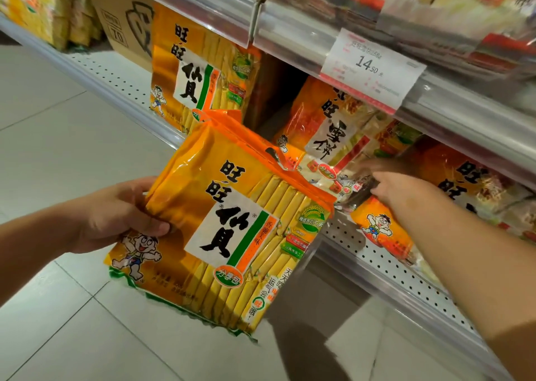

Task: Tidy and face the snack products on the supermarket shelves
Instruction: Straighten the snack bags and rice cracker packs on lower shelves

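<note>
My left hand grips a large orange-yellow rice cracker bag by its left edge, held in front of the shelf, face towards me. A matching orange bag stands upright on the perforated shelf behind it. My right hand reaches into the shelf, its blurred fingers on a tilted red-and-white cracker bag near that bag's lower right corner. Whether the fingers pinch it is hidden by motion blur. Another bag lies under my right wrist.
A price tag reading 14.50 hangs on the rail of the upper shelf. A cardboard box sits at the back left. More bags fill the shelf on the right. Grey floor tiles lie below.
</note>
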The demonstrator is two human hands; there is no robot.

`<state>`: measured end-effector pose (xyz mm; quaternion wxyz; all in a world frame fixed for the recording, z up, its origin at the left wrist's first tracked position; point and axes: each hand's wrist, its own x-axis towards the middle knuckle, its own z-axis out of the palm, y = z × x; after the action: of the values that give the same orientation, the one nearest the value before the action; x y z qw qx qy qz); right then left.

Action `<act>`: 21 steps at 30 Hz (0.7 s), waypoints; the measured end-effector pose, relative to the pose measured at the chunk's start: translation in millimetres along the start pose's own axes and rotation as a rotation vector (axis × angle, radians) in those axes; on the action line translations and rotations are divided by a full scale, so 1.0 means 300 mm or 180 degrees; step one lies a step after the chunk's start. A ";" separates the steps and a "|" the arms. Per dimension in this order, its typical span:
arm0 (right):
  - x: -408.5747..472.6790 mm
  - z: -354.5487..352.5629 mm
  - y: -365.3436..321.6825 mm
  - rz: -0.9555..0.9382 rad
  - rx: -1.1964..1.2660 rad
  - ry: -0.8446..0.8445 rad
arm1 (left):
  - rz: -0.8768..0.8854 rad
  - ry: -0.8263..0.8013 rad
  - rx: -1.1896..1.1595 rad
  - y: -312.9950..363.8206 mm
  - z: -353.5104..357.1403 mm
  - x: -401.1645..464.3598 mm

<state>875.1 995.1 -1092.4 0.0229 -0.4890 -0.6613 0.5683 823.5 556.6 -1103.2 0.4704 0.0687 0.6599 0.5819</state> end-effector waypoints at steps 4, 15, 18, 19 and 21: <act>0.006 -0.108 -0.030 -0.0087 -0.0104 -0.0029 | -0.0029 -0.0050 0.0014 0.006 0.013 0.009; -0.358 -0.024 0.266 0.0695 -0.0009 -0.1281 | -0.0024 0.0021 -0.0173 -0.030 0.059 0.023; -0.504 0.042 0.353 0.0888 0.0261 -0.1613 | -0.0228 0.0169 -0.0517 -0.080 0.094 -0.059; -0.554 0.069 0.367 0.0851 0.0146 -0.1666 | -0.0312 0.0218 -0.0665 -0.098 0.108 -0.102; -0.645 0.106 0.362 0.0732 -0.0069 -0.1568 | -0.0469 0.0350 -0.0932 -0.120 0.142 -0.208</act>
<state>1024.6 828.2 -1086.0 -0.2086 -0.4081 -0.5932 0.6619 904.0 535.3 -1094.2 0.4799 -0.0811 0.5961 0.6386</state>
